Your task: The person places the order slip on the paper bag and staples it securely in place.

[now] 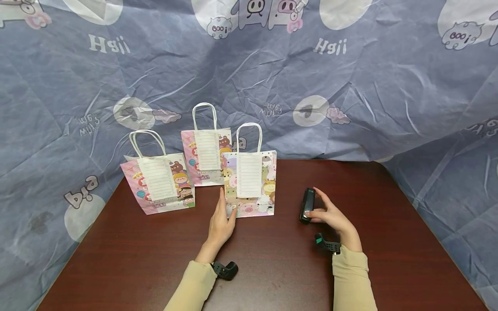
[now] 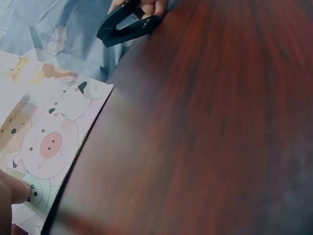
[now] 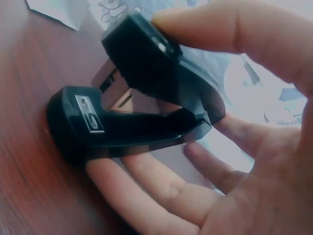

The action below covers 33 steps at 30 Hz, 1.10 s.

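In the head view my right hand holds a black stapler above the right half of the table. The right wrist view shows the stapler with its arms spread apart, thumb on the top and fingers curled beneath the base. My left hand is at the lower left edge of the front paper bag, fingers straight. Its thumb touches the bag's animal-print front in the left wrist view. A white lined card lies over the upper front of that bag. The bag stands upright.
Two pink cartoon paper bags stand left of the front bag: one at the far left and one behind. Both have lined cards on their fronts. A blue printed cloth hangs behind the dark wooden table.
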Available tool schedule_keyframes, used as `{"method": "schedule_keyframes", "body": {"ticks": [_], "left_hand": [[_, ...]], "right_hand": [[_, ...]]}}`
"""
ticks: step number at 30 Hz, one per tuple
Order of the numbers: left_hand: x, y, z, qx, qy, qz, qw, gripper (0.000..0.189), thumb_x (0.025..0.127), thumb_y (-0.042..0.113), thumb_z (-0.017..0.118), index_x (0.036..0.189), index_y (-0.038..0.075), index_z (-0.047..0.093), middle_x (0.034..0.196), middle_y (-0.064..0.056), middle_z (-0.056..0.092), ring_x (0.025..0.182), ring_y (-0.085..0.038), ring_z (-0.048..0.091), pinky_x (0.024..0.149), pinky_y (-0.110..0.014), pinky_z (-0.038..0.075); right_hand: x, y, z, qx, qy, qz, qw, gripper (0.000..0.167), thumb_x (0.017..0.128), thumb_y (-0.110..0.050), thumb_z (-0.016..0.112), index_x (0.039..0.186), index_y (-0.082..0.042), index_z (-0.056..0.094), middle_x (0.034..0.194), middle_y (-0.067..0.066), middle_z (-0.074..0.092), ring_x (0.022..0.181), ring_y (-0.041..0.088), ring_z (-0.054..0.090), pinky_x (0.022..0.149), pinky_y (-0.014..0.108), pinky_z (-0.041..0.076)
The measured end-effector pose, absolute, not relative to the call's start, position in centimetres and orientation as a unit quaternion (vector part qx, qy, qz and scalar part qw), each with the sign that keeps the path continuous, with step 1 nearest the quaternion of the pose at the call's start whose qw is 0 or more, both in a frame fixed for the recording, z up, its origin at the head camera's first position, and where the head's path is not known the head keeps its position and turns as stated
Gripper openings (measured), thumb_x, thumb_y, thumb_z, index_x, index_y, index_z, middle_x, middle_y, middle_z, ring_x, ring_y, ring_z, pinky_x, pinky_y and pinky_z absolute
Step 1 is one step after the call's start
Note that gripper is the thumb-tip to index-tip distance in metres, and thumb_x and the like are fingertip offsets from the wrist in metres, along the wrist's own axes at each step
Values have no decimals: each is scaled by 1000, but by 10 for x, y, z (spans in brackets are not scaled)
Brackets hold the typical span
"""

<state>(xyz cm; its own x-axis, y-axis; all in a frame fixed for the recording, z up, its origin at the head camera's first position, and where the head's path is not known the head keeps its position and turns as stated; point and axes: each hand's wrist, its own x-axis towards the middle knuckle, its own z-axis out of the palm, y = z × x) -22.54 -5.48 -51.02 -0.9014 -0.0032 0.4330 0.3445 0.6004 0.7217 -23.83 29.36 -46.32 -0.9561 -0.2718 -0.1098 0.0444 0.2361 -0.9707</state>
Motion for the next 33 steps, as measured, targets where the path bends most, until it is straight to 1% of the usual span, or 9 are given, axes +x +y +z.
{"method": "schedule_keyframes", "body": {"ticks": [4,7,11,13,15,18,21,27,33], "left_hand": [[-227,-56,-512,-95,-875,-434,193,76,92,14,59,150,4,11,148,-20,30,128,-34,39,93,-50,41],[-229,-57,-513,-93,-877,-431,190,75,93,16,59,150,3,12,148,-20,30,128,-35,40,92,-50,41],[-230,-57,-513,-91,-879,-428,188,73,93,18,58,149,2,14,147,-20,31,125,-36,43,90,-51,43],[-231,-57,-513,-90,-879,-428,187,73,93,18,59,149,3,14,147,-20,32,123,-37,44,89,-52,43],[-232,-58,-513,-90,-880,-426,186,73,93,19,58,149,3,15,146,-20,33,122,-38,46,88,-52,44],[-234,-58,-513,-86,-883,-423,184,74,93,20,58,149,3,15,146,-20,34,120,-38,47,87,-52,44],[-236,-59,-514,-76,-886,-422,177,75,92,22,59,150,5,14,147,-18,34,122,-36,47,89,-51,43],[-240,-58,-516,-74,-889,-418,173,79,89,25,63,150,6,16,146,-16,37,125,-32,44,93,-50,42],[-244,-57,-519,-78,-899,-393,178,79,89,28,64,150,7,18,145,-14,39,124,-31,46,93,-48,42]], "right_hand": [[-237,296,-463,-76,784,-604,126,91,84,-7,68,151,-16,7,145,21,9,98,14,60,80,35,51],[-238,297,-465,-83,794,-591,117,90,84,-10,69,151,-16,10,145,18,10,108,23,57,84,37,45],[-239,298,-471,-89,797,-587,107,90,83,-13,70,151,-18,12,147,18,15,125,39,39,92,48,38],[-240,299,-474,-93,791,-595,107,90,82,-13,70,151,-17,12,148,19,16,129,42,31,95,53,35],[-241,299,-476,-99,780,-608,111,91,82,-11,70,151,-15,11,148,22,18,131,45,27,99,57,30],[-242,299,-477,-105,767,-622,116,93,82,-8,70,151,-14,9,147,22,17,133,47,21,103,58,24],[-242,300,-478,-114,764,-625,115,92,82,-6,69,151,-12,8,148,23,13,134,49,16,104,59,21],[-243,301,-479,-141,759,-628,101,84,86,-1,64,150,-8,11,153,20,3,137,46,10,104,55,21],[-243,300,-480,-140,754,-634,97,83,86,0,63,150,-6,11,153,20,6,137,44,10,106,55,18]]}}
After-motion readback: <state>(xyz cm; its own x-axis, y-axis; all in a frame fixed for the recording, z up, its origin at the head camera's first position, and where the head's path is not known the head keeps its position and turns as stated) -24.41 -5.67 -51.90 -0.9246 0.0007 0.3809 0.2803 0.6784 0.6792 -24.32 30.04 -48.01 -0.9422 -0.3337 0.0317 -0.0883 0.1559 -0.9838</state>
